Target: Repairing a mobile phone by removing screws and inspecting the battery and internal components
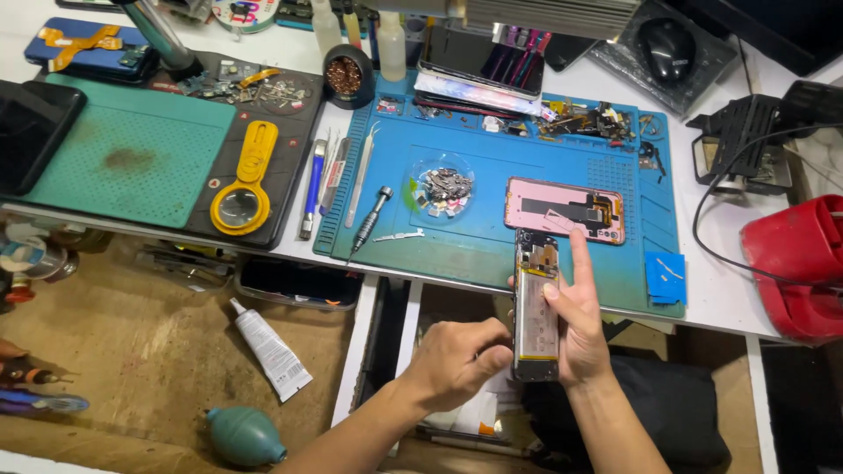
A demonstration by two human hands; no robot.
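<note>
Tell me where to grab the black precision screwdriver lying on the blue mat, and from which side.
Grip the screwdriver at its knurled handle, the thick upper end, coming down from above. It lies flat and slanted on the blue mat, tip toward the near edge. Tweezers lie close on its left, so pinch across the handle from the clearer right side.

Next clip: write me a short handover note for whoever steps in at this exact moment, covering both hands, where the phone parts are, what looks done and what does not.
Right hand: holds the opened phone body with exposed battery upright at the bench edge, index finger extended.
Left hand: fingertips at the phone's lower left edge; grip unclear.
Pink rear phone cover lies inside-up on the blue silicone work mat, just above the phone.
Clear round dish of small metal parts and black-handled screwdriver also lie on the mat.
Done: cover is off.
Left: phone not reassembled.
</note>
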